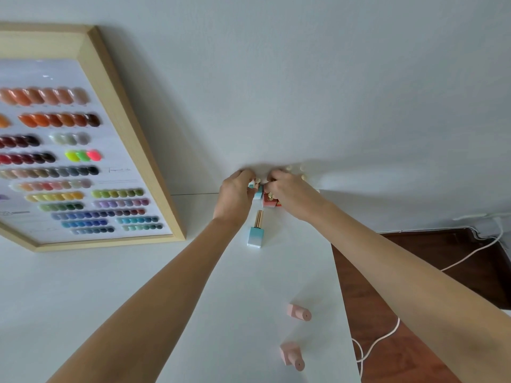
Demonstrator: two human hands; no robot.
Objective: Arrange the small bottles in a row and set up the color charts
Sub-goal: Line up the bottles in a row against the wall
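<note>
Against wall, hands (260, 189) grip clustered small bottles (265, 196); blue bottle (255, 230) lies nearer.

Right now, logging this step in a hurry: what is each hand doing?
Left hand: fingers curled round a small blue bottle.
Right hand: fingers curled on the red bottles by the wall.

You're looking down at a white table (138, 299) that runs up to a pale wall (304, 78) at the far side. To your right, past the table's edge, you can see a dark reddish wooden floor (401, 355). A white cable (470, 255) trails across that floor from the far right corner, where it meets the wall, and comes toward you, looping close to the table's near right edge.
</note>
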